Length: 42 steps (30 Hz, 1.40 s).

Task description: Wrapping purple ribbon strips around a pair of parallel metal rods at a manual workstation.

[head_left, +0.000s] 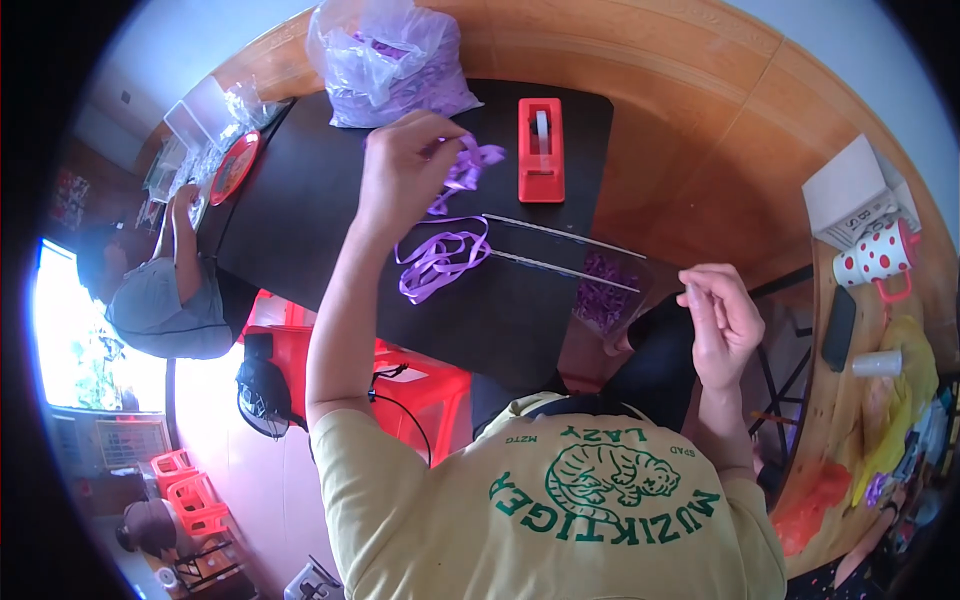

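Observation:
My left hand (408,165) is raised over the dark table (330,215), its fingers closed on purple ribbon (470,168) that dangles in curls. Below it lies a loose coil of purple ribbon (443,262), one strand reaching up toward the hanging piece. Two thin pale rods (570,236) run side by side from the coil past the table edge. My right hand (722,318) is off to the right, thumb and fingers pinched together; anything between them is too small to make out. Cut purple ribbon pieces (603,292) sit in a clear holder under the rod ends.
A red tape dispenser (541,150) and a plastic bag of purple ribbon (395,70) stand at the far side. Red stools (420,395) are at the left. Along the right wooden bench are a white box (850,195) and a dotted cup (872,255). Another person (175,305) sits left.

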Each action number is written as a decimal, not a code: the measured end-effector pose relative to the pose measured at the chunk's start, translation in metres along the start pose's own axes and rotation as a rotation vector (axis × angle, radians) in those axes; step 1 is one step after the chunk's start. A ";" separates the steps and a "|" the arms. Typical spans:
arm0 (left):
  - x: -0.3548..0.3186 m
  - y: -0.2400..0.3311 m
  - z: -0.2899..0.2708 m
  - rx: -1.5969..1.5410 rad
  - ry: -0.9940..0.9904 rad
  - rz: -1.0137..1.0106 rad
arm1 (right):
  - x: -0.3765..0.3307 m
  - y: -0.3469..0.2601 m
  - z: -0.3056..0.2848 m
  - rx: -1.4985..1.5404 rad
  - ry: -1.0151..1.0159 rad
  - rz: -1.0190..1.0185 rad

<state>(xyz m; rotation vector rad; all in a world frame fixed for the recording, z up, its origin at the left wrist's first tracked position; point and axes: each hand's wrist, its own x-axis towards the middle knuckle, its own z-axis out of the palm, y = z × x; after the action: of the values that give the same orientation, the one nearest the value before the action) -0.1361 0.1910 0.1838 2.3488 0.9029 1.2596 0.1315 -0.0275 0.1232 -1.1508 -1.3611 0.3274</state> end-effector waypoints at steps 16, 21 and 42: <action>-0.004 0.089 -0.017 -0.232 -0.091 -0.225 | 0.087 -0.036 0.120 0.525 -0.304 0.079; -0.028 0.122 -0.035 -0.321 -0.117 -0.201 | 0.089 -0.061 0.044 0.651 -0.280 0.278; -0.151 0.106 0.119 -0.523 -0.496 -0.226 | 0.003 0.019 -0.082 0.665 -0.687 0.148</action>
<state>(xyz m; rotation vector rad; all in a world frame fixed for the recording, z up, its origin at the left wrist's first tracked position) -0.0588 0.0128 0.0818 1.9357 0.5659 0.6660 0.2116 -0.0530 0.1260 -0.5816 -1.5621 1.2664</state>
